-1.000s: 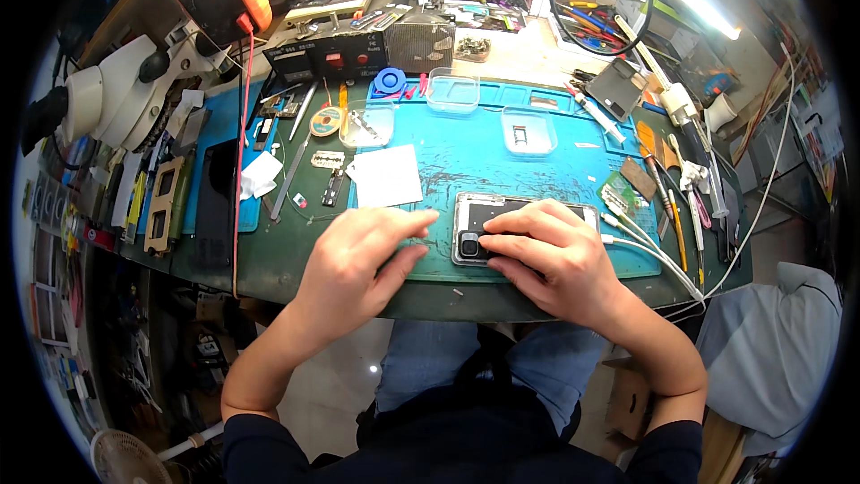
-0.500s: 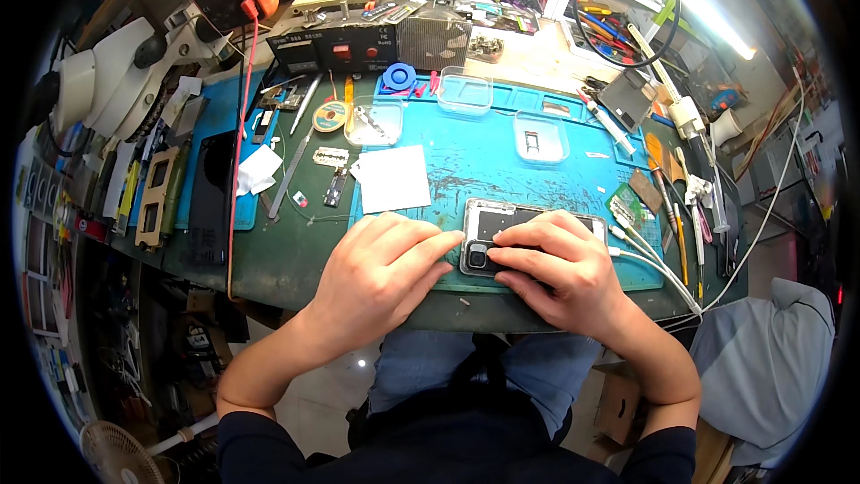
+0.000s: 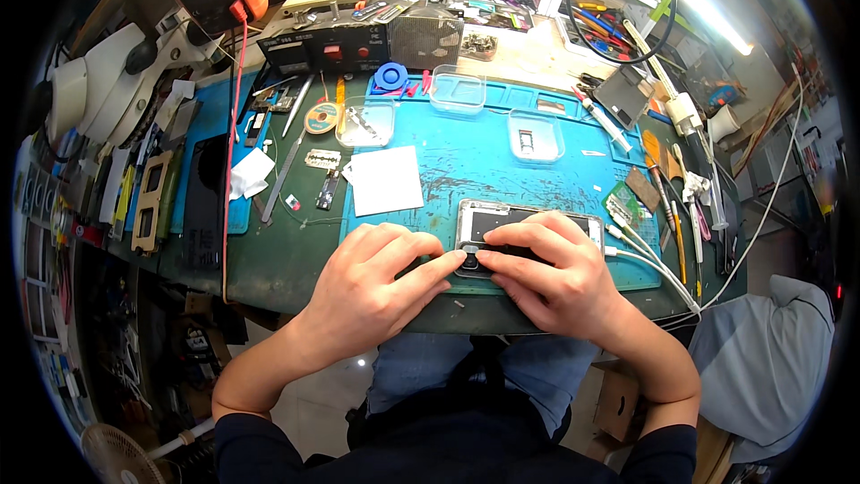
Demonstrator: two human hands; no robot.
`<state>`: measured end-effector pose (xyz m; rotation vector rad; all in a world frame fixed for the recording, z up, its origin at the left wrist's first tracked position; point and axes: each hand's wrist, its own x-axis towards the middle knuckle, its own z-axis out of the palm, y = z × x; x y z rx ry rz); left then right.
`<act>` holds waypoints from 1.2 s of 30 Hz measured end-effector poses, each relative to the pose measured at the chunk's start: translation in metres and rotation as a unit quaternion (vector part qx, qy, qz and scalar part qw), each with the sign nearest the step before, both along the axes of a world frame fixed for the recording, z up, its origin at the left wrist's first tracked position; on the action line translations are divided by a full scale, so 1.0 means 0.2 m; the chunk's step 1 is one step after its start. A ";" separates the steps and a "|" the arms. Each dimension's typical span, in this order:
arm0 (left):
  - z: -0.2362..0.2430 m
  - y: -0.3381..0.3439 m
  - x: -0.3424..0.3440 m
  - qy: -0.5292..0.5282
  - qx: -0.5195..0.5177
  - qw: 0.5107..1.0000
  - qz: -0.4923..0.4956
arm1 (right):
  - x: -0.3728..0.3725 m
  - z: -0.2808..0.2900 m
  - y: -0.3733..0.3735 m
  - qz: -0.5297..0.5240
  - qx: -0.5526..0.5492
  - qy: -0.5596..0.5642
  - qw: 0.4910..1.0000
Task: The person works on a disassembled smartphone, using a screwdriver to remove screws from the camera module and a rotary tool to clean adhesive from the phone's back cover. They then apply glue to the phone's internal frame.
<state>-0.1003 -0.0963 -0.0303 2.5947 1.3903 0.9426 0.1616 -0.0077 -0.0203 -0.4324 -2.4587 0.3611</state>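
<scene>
- Risk: cam block (image 3: 470, 257) could get scratched or knocked crooked; cause = uneven fingertip push from L side only.
- Risk: phone (image 3: 503, 217) could skid on the mat (image 3: 466, 159) or tip off the front; cause = sideways push, as it lies close to the mat's near edge w/ little bench (image 3: 484, 309) beyond.
- Risk: white cable (image 3: 627, 254) meets phone's R end; a tug or twist there could strain the port or swing the phone.
- L hand (image 3: 387, 280): index tip at cam block's L side, thumb bent in below it, close to the index.
- R hand (image 3: 557, 271): index + middle bent over the phone, index tip at cam block's R side, thumb apart, down by the near edge.
- Tips are tiny + overlapping here, so can't tell if either hand is clamped on anything or just resting.
- Phone looks: flat, lengthwise L–R, pale frame, blk inner panel, dark squarish cam block at L end, near corner. R hand hides much of the middle.
</scene>
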 end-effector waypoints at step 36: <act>0.12 -0.09 -0.04 -0.289 -0.027 0.954 -0.072 | 0.12 0.28 -0.22 0.153 -0.629 0.038 0.761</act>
